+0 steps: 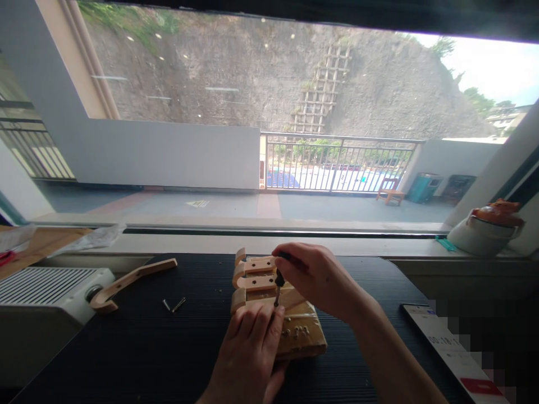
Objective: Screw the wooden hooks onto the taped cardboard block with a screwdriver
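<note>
My right hand is closed round a screwdriver with a dark handle, held upright. Its tip meets the nearest of several curved wooden hooks, right beside my left fingertips. My left hand presses and grips this nearest hook, hiding much of it. Behind it, another wooden hook and a further one lie side by side, with dark screw holes. Under them is a thick yellow-brown block, its surface shiny. Several small screws rest on the block's near right part.
On the black table lie two or so loose screws. A loose wooden hook reaches over the left edge, by a white radiator. A phone lies at right. A pot stands on the windowsill.
</note>
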Tool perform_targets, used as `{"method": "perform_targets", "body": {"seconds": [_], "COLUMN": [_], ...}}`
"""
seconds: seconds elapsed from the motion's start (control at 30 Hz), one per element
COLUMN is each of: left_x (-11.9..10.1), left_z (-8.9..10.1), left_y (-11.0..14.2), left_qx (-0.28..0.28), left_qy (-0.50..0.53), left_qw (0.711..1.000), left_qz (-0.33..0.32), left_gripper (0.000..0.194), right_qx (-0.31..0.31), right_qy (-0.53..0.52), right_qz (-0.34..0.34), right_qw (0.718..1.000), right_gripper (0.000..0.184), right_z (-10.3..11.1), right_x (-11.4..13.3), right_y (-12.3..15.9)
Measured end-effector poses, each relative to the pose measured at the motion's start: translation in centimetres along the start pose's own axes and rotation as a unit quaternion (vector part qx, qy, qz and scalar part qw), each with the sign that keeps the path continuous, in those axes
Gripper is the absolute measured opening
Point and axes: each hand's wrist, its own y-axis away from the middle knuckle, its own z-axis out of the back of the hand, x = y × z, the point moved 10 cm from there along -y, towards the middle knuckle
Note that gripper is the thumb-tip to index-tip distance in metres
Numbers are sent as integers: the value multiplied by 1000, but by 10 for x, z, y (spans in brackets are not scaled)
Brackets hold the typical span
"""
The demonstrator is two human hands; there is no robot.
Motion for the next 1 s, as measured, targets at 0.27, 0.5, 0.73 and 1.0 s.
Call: {"method": "perform_targets", "body": {"seconds": [0.27, 0.5, 0.73, 1.0], "left_x": [1, 1, 0, 1], "left_z": [-2, -1, 2, -5], "left_y": [-1, 0, -2, 0], "left_qx": [12, 10, -5, 25], "left_qy": [-1, 0, 0, 5], "left_qw": [1000, 1000, 1000, 1000], "left_qz": [7, 6, -2, 8], "left_gripper": [56, 56, 55, 57], "right_qx": [-34, -63, -59, -33], "right_qy": [12, 28, 45, 25], "right_qz": [-39, -17, -9, 4], "right_qw": [999, 997, 997, 999], "right_gripper": [27, 25, 26, 28], "right_z": [1, 4, 5, 1], "right_x": [-16, -12, -11, -3], "right_y": [-5, -4, -3, -1]}}
